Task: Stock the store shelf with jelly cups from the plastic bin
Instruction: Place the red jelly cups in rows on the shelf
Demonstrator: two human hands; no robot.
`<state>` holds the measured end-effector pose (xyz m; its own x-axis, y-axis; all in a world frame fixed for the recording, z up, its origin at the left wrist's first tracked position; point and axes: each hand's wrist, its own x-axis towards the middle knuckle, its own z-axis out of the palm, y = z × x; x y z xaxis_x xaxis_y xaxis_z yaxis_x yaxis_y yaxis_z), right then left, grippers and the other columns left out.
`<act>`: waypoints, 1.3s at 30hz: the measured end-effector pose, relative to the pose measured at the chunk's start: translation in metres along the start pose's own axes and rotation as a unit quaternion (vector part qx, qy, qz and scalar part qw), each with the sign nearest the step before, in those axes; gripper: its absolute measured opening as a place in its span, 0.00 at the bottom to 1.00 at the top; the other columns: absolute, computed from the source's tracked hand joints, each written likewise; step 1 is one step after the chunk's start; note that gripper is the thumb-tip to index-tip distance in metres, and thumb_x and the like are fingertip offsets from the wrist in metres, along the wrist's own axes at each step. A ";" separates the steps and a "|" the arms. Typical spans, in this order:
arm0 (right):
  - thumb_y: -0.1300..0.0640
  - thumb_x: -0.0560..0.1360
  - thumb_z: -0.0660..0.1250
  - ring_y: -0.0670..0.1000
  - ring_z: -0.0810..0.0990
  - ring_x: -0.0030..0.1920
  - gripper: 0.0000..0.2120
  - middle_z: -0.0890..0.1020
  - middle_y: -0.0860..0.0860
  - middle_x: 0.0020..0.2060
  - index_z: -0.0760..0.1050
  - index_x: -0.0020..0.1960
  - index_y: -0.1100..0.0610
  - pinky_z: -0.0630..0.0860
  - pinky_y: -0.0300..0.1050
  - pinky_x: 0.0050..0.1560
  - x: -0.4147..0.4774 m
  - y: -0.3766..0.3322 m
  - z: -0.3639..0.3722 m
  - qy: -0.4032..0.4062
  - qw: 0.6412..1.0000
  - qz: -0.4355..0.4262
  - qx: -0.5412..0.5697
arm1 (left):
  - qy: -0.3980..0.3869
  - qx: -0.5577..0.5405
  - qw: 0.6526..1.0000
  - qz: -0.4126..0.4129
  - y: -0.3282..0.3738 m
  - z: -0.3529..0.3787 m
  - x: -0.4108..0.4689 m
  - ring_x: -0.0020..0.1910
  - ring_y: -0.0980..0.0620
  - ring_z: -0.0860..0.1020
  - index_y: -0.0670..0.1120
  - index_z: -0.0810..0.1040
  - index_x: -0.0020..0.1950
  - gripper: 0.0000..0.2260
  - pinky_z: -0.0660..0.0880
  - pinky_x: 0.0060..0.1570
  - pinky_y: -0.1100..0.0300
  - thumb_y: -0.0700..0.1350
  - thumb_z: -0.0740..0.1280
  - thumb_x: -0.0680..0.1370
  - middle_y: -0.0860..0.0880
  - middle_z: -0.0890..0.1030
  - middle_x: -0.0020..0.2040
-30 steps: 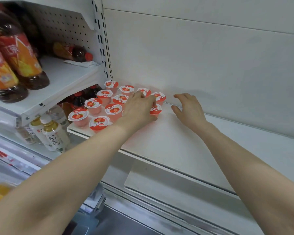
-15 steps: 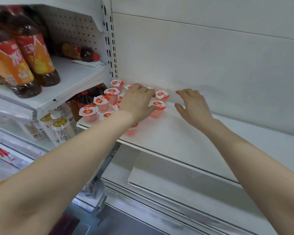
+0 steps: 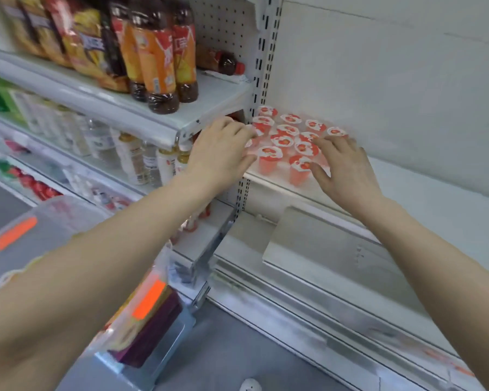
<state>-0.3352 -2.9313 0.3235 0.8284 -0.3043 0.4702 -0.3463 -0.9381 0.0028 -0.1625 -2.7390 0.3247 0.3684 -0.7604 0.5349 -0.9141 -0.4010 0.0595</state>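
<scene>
Several pink jelly cups (image 3: 283,142) with red-and-white lids stand in rows at the left end of the white shelf (image 3: 412,198). My left hand (image 3: 220,153) lies against the left side of the group, fingers straight and touching the cups. On the right side of the group my right hand (image 3: 345,167) rests with spread fingers over the near cups. Neither hand grips a cup. The clear plastic bin (image 3: 34,235) with orange latches sits low at the left, partly hidden by my left arm.
Brown tea bottles (image 3: 158,57) stand on the upper left shelf, small drink bottles (image 3: 136,159) below it. A slotted upright post (image 3: 263,66) divides the bays. The white shelf stretches right of the cups. Grey floor lies below.
My left hand moved off the top of the cups to their left side. My right hand slid left onto the cups' right side. The view swung left and down, revealing the bin.
</scene>
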 end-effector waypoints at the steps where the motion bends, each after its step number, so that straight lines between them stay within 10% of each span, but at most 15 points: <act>1: 0.55 0.78 0.66 0.64 0.71 0.65 0.21 0.76 0.59 0.63 0.72 0.69 0.60 0.67 0.57 0.64 -0.003 -0.017 0.003 0.008 1.000 -0.012 0.006 | 0.007 -0.004 1.000 -0.011 -0.013 -0.007 -0.019 0.63 0.46 0.71 0.48 0.75 0.65 0.19 0.67 0.63 0.51 0.57 0.62 0.78 0.50 0.78 0.62; 18: 0.58 0.74 0.70 0.61 0.77 0.56 0.21 0.78 0.58 0.59 0.74 0.67 0.60 0.74 0.55 0.56 -0.087 -0.289 0.141 -0.158 0.962 -0.171 0.142 | -0.148 -0.012 0.921 -0.361 -0.201 0.006 -0.374 0.60 0.40 0.73 0.46 0.80 0.59 0.13 0.68 0.61 0.50 0.47 0.69 0.77 0.45 0.81 0.57; 30: 0.62 0.77 0.64 0.60 0.73 0.64 0.24 0.76 0.57 0.64 0.68 0.72 0.56 0.71 0.54 0.64 -0.020 -0.392 0.276 -0.344 0.888 -0.292 0.085 | -0.195 0.011 0.897 -0.397 -0.220 0.032 -0.400 0.59 0.44 0.74 0.52 0.79 0.61 0.13 0.70 0.58 0.50 0.51 0.64 0.78 0.50 0.82 0.56; 39: 0.66 0.77 0.55 0.60 0.72 0.60 0.26 0.80 0.60 0.53 0.57 0.75 0.60 0.73 0.52 0.49 -0.004 -0.427 0.341 -0.366 0.868 -0.336 -0.011 | -0.260 -0.003 0.881 -0.396 -0.244 0.034 -0.391 0.64 0.45 0.70 0.52 0.73 0.68 0.18 0.69 0.63 0.52 0.53 0.63 0.79 0.50 0.76 0.65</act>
<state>-0.0409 -2.5853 0.0196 0.9013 0.2791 -0.3311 0.3215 -0.9435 0.0798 -0.0776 -2.3609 0.0720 0.9172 -0.3752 -0.1341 -0.3358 -0.9091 0.2467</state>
